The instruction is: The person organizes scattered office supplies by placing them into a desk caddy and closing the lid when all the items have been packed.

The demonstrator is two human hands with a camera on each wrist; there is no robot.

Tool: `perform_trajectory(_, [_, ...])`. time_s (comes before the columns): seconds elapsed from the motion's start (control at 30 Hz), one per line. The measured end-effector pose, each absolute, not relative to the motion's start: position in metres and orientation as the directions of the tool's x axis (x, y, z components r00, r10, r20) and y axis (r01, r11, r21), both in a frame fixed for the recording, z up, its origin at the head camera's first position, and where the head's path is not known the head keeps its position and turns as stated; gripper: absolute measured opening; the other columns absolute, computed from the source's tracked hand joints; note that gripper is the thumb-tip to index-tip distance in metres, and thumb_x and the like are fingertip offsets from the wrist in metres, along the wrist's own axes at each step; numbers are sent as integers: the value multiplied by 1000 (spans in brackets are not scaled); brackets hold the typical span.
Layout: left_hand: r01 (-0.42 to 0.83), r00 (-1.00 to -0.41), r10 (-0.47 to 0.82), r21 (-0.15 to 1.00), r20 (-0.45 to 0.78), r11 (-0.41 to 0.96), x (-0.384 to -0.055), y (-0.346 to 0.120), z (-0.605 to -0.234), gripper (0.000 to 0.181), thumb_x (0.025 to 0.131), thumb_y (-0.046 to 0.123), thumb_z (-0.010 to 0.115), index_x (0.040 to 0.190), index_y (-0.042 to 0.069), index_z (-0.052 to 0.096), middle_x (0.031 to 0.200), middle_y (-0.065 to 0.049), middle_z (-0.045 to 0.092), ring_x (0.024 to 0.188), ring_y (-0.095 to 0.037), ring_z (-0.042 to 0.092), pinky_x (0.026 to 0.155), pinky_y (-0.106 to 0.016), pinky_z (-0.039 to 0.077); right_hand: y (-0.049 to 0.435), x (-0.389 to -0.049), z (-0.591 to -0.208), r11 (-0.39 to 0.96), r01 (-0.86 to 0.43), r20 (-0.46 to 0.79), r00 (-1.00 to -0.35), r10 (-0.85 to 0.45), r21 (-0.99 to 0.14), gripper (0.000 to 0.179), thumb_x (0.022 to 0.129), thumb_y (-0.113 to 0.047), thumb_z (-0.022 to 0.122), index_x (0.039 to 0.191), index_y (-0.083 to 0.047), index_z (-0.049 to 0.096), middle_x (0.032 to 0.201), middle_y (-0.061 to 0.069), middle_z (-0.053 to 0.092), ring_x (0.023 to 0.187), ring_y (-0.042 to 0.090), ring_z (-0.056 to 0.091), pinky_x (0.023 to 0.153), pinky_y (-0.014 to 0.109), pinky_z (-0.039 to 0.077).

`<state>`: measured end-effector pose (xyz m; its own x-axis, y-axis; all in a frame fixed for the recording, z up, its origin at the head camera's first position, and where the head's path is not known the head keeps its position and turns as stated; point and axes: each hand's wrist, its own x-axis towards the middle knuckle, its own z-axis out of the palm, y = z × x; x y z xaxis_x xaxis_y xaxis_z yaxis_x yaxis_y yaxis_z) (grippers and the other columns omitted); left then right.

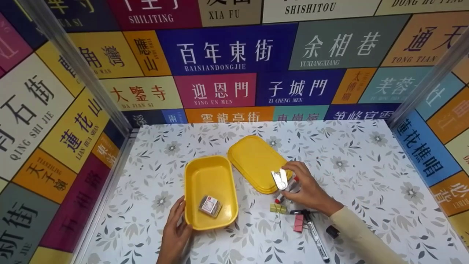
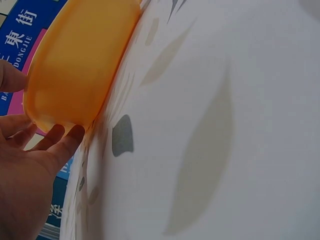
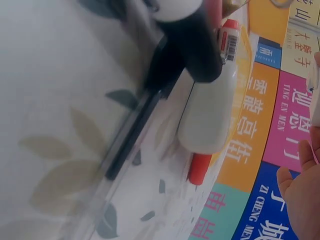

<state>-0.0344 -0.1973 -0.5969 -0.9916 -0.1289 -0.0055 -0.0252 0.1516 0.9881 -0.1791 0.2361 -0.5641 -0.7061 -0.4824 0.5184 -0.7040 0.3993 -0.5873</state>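
A yellow plastic box stands uncovered on the table, with a small clear case with a red-and-white label inside. My left hand holds the box by its near left corner; in the left wrist view its fingertips touch the outer wall. Above the near end of the yellow lid, my right hand pinches a small white V-shaped thing, like a little stapler spread apart. Below that hand lies a red-ended marker, partly covered by it.
Right of the box lie a yellow-green binder clip, a pink binder clip, a black-and-white marker and a short black piece. A white rounded body shows close up in the right wrist view. Sign-covered panels bound the table.
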Motion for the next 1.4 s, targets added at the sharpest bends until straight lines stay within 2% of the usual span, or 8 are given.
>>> perform_trajectory(0.37, [-43,-991,-131,987,-23,153,-34,-197,-597,71,91,-4,66,155,17,41,161,13,28,147,-16,32,113,-30,41,219,-180,-565,331,-748,562,-656,-503,-576,78,62,0,90,133,-1,57,135,17,51,129,30,43,115,21,35])
perform_trajectory(0.73, [-83,-989,-135,989,-66,125,-33,-196,-597,72,91,-3,65,155,18,42,159,19,29,146,-9,32,113,-28,40,201,-179,-566,297,-773,571,-621,-537,-561,69,71,-13,89,131,-2,57,133,14,52,127,26,45,109,21,40])
perform_trajectory(0.87, [-69,-990,-132,990,-52,124,-32,-195,-597,72,90,-5,66,155,16,41,160,16,29,146,-11,33,113,-28,41,191,-178,-567,288,-787,588,-604,-538,-546,67,71,-14,86,130,-2,58,131,13,53,126,26,46,105,25,44])
perform_trajectory(1.03, [-56,-990,-136,988,-36,143,-32,-195,-597,72,90,-6,66,155,13,42,161,12,29,146,-15,34,111,-25,43,179,-178,-567,289,-798,594,-592,-545,-529,66,69,-13,86,129,-3,60,131,11,54,125,26,47,106,28,43])
perform_trajectory(1.2, [-81,-988,-143,985,-59,152,-34,-196,-595,72,91,-3,66,155,17,42,160,16,28,146,-12,33,110,-23,42,168,-178,-564,279,-804,590,-581,-561,-525,66,71,-15,86,130,-4,59,131,11,53,124,26,46,107,28,43])
perform_trajectory(1.4, [-85,-988,-139,985,-64,150,-34,-196,-594,75,89,-8,63,156,17,41,160,19,28,145,-8,33,111,-22,41,155,-177,-563,276,-811,589,-570,-573,-516,69,68,-16,88,129,-3,59,132,11,53,125,25,46,112,29,39])
